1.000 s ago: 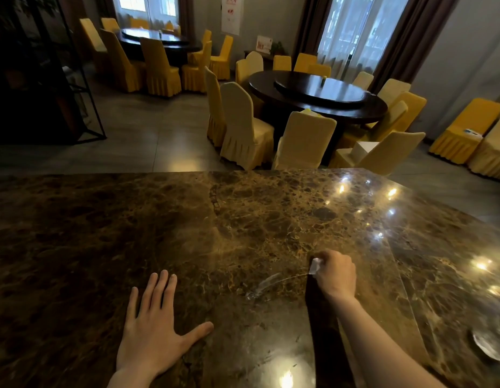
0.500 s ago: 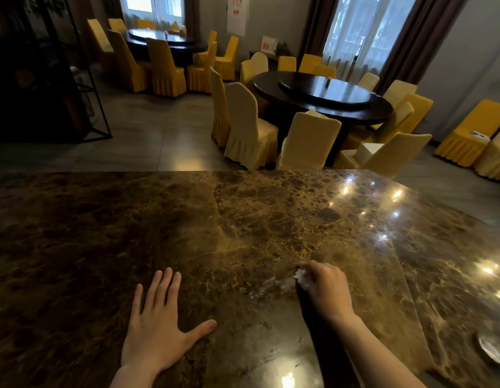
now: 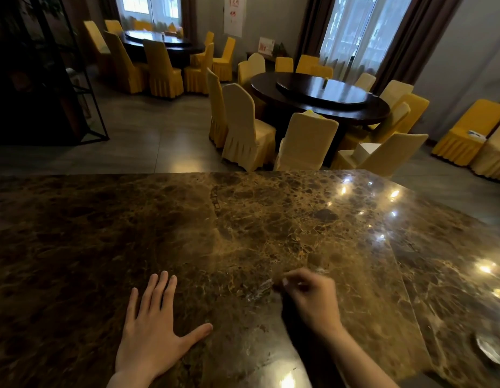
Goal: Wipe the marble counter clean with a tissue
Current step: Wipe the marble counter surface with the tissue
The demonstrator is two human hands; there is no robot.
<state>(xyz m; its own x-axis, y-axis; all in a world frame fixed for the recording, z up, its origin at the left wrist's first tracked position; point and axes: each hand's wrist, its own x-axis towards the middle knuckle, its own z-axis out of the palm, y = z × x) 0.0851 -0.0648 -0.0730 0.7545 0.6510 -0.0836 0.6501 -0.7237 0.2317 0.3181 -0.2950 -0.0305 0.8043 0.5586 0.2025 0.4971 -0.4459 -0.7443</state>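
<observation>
The left hand (image 3: 153,329) lies flat, fingers spread, on the marble counter (image 3: 103,233). Beside it the right hand (image 3: 310,295) curls closed, blurred; the tissue presumably sits bunched inside, unseen. Soft and tearable, it wants bunching under the fingertips

The right hand (image 3: 310,296) is smeared by motion blur, so its fingers run together and the tissue cannot be made out in it; whether it grips anything cannot be told. Both forearms are cut off by the near edge. The marble counter (image 3: 103,233) runs out of view on the left, right and near sides. A pale round object (image 3: 493,350) at the near right is cropped and unidentifiable. The wall poster (image 3: 234,15) is too small to read.
</observation>
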